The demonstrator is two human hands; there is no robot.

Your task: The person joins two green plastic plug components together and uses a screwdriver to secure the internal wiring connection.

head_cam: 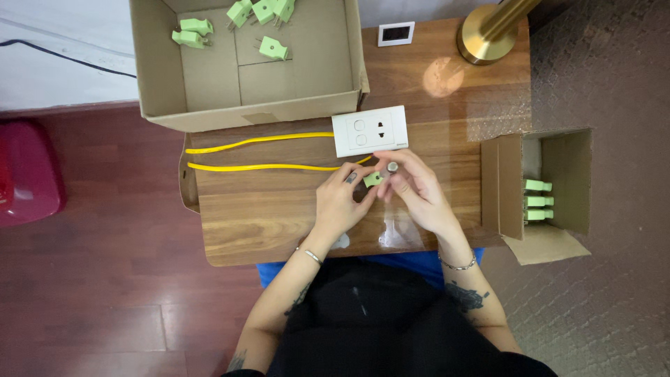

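Wooden table over dark red floor. We list: large open carton at rear with green plugs; small carton at right; white socket plate on yellow wires. Our left hand and right hand jointly pinch a green plug at table centre.

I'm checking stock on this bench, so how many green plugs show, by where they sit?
Green plugs in the large cardboard box: 6
Green plugs in the small side box: 3
Green plug held between left hand and right hand: 1
Total: 10
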